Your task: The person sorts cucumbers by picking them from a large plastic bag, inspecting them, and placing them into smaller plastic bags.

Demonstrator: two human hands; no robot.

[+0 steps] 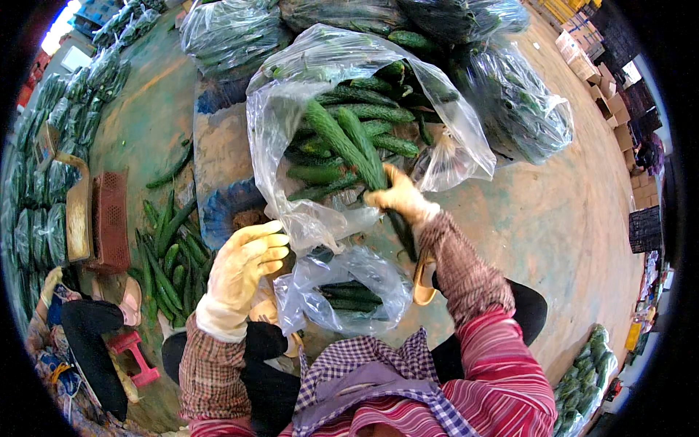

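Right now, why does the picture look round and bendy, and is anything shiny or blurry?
Head view: the wide fisheye lens bends edges and leaves a black rim; light glints on the open clear bag; the right hand looks slightly blurred, the left hand sharper.

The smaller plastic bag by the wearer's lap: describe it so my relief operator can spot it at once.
Find the large open clear bag heaped with cucumbers, upper middle of the head view. Just below it in the picture, above the purple-checked cloth, is the smaller clear bag. Unlike the heaped one, it shows only a few dark cucumbers inside.
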